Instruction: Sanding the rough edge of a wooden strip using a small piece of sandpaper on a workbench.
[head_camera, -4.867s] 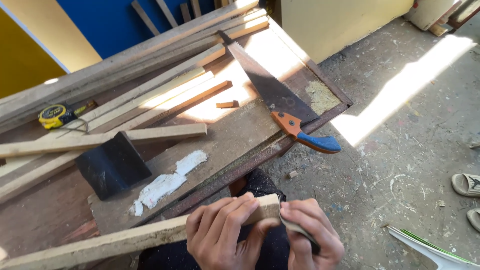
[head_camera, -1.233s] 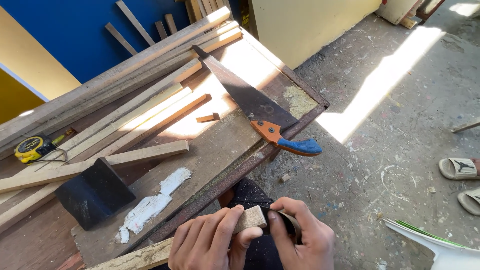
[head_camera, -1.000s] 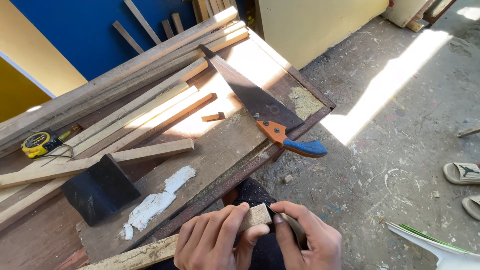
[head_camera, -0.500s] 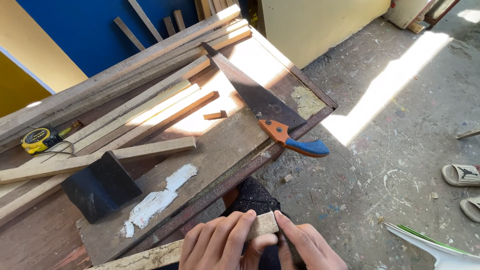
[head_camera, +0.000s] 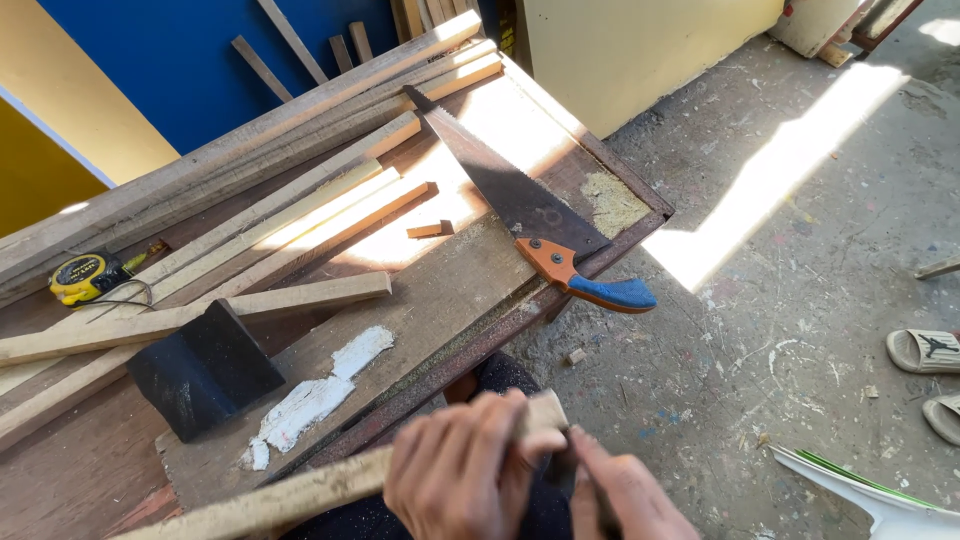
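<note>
At the bottom edge of the head view, both hands meet on the near end of a long wooden stick (head_camera: 300, 492). The stick's long axis runs from the lower left corner up and to the right, ending at a cut end just above the knuckles. It lies in front of the workbench (head_camera: 440, 300), apart from the bench top and over the person's dark-clothed lap.

The left hand (head_camera: 462, 478) is wrapped over the stick close to its end, fingers curled down around the wood in a closed grip. The right hand (head_camera: 622, 500) sits just beside it, at the stick's end face, fingers drawn together as if pinching. Both hands are blurred, and a small dark shape shows between them; whether the right hand grips that shape or only presses on the wood cannot be told. The left hand covers more of the stick; the right hand is nearer its tip.

On the bench lie a handsaw (head_camera: 530, 215) with an orange and blue handle, a yellow tape measure (head_camera: 88, 278), a black wedge-shaped block (head_camera: 205, 370), several wooden battens (head_camera: 300, 200), and a white smear (head_camera: 310, 400).
</note>
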